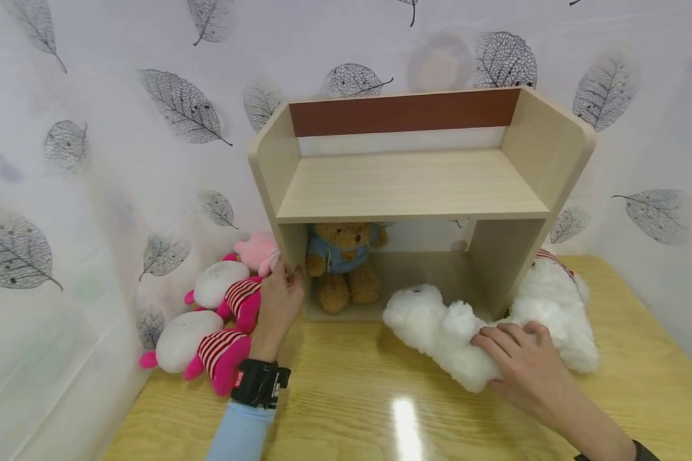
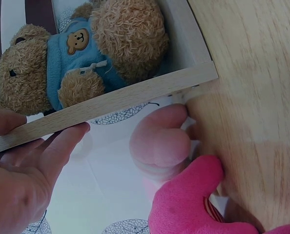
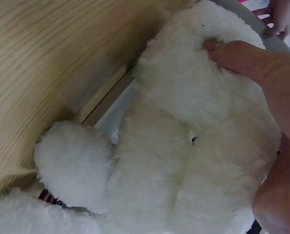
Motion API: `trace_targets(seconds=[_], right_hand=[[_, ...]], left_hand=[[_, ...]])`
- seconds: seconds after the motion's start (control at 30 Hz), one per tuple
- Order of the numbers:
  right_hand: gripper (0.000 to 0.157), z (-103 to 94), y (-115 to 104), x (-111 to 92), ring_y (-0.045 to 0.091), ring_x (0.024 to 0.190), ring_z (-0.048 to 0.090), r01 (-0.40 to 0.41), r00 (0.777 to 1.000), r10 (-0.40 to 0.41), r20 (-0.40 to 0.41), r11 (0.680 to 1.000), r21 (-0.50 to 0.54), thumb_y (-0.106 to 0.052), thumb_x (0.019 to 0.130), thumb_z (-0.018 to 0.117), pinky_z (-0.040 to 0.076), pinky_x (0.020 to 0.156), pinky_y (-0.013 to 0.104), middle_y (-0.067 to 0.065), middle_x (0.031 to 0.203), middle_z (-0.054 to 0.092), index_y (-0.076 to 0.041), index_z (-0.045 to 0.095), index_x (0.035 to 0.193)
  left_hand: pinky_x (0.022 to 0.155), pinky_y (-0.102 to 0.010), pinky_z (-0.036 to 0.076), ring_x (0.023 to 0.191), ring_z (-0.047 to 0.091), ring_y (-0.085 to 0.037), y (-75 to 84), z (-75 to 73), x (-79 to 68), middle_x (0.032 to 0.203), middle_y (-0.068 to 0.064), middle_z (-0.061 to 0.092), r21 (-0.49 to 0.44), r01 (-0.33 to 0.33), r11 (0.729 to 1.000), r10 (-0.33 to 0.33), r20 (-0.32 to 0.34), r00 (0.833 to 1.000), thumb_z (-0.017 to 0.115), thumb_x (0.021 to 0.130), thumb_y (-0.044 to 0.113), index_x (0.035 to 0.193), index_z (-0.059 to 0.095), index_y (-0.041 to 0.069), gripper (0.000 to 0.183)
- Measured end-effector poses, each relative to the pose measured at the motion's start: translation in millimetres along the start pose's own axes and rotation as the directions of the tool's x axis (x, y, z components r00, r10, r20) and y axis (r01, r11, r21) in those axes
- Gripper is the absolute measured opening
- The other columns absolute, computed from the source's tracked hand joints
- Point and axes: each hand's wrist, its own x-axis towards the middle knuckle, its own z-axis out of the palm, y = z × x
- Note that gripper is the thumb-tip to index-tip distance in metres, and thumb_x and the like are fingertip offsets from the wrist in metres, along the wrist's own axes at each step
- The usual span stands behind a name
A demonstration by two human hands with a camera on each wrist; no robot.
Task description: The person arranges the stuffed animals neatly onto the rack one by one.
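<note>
A small two-tier wooden shelf stands on the table. My left hand grips the front edge of its left side panel, thumb inside and fingers outside, as the left wrist view shows. Inside the lower compartment, at the left, sits a brown teddy bear in a blue top. My right hand holds a white fluffy plush toy, tilted low in front of the compartment's right part. In the right wrist view the thumb presses into the plush toy's fur. Another white plush toy sits beside the shelf's right side.
Left of the shelf lie two pink-and-white plush toys with striped clothes, and a light pink plush toy behind them. The shelf stands on a wood-grain table. A leaf-patterned white covering hangs behind.
</note>
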Motion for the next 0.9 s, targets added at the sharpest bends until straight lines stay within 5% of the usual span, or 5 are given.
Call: trace_targets(seconds=[0.23, 0.37, 0.57, 0.67, 0.9], right_hand=[[0.076, -0.9, -6, -14, 0.027, 0.098, 0.060, -0.036, 0.992, 0.037, 0.122, 0.999, -0.010, -0.048, 0.044, 0.096, 0.038, 0.080, 0.048, 0.006, 0.112, 0.065, -0.013, 0.065, 0.104], [0.059, -8.5, -7, -17, 0.023, 0.091, 0.065, -0.080, 0.987, 0.073, 0.144, 0.996, 0.045, -0.068, 0.084, 0.071, 0.039, 0.077, 0.041, 0.003, 0.109, 0.069, -0.011, 0.071, 0.102], [0.033, -27.9, 13, 1, 0.002, 0.068, 0.059, -0.148, 0.935, 0.059, 0.350, 0.960, 0.236, -0.036, 0.089, 0.079, 0.048, 0.063, 0.027, -0.002, 0.101, 0.067, -0.011, 0.069, 0.107], [0.044, -39.1, 29, 26, 0.000, 0.071, 0.058, -0.278, 0.799, 0.016, 0.601, 0.897, 0.345, -0.024, 0.083, 0.084, 0.050, 0.062, 0.025, 0.002, 0.105, 0.067, -0.005, 0.065, 0.119], [0.089, -35.8, 48, 79, 0.023, 0.049, 0.065, -0.684, 0.326, -0.029, 0.945, 0.682, 0.257, -0.017, 0.082, 0.085, 0.056, 0.052, 0.034, 0.018, 0.125, 0.056, -0.012, 0.036, 0.155]], left_hand=[[0.055, -0.047, 0.049, 0.062, 0.061, -0.030, 0.2, 0.4, -0.2, 0.071, -0.020, 0.067, -0.013, 0.005, 1.000, -0.005, 0.014, 1.000, 0.061, 0.098, 0.016, 0.102, 0.059, 0.001, 0.016], [0.058, -0.049, 0.051, 0.065, 0.065, -0.033, 0.7, 1.6, -1.4, 0.077, -0.023, 0.070, -0.020, 0.004, 1.000, -0.004, 0.013, 1.000, 0.061, 0.098, 0.016, 0.110, 0.061, 0.001, 0.019], [0.060, -0.052, 0.054, 0.069, 0.070, -0.037, 0.6, 3.1, -1.9, 0.080, -0.024, 0.072, -0.026, -0.002, 1.000, 0.002, 0.001, 1.000, 0.061, 0.097, 0.016, 0.109, 0.061, 0.000, 0.020], [0.064, -0.055, 0.055, 0.075, 0.072, -0.039, 0.4, 2.6, -1.7, 0.083, -0.025, 0.073, -0.029, 0.008, 1.000, -0.008, 0.000, 1.000, 0.061, 0.098, 0.017, 0.110, 0.062, 0.001, 0.021], [0.064, -0.056, 0.053, 0.071, 0.070, -0.041, -1.7, 5.8, -1.6, 0.078, -0.025, 0.071, -0.018, 0.008, 1.000, -0.008, -0.011, 1.000, 0.061, 0.097, 0.015, 0.105, 0.061, 0.000, 0.017]])
